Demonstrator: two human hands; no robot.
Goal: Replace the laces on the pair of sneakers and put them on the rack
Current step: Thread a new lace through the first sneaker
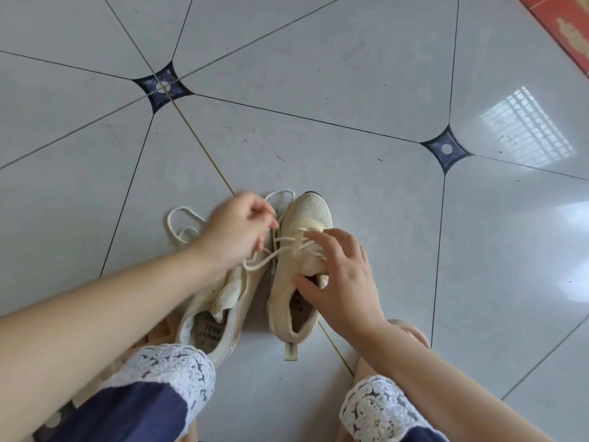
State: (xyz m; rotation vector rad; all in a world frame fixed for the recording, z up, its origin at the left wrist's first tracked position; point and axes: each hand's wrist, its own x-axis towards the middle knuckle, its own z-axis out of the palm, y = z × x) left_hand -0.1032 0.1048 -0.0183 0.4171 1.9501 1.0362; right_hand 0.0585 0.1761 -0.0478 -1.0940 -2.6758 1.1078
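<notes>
Left hand [237,232] is pinching the lace [271,255] taut while the spread right hand [339,275] is steadying the sneaker [302,250] for threading.

The left sneaker [223,301] has its toe and forward eyelets hidden behind the left hand [239,231]. Its heel is covered by a lace-trimmed trouser hem [172,368], and its insole print is partly covered by the tongue. The left hand is motion-blurred: curled fingertips meet the lace [271,256], but the pinch point is smeared. On the right sneaker [306,215], the upper eyelets lie under the right hand [341,275]; grip or mere rest cannot be told. The forearms and the red mat [567,23] are cut off by the frame edges.
</notes>
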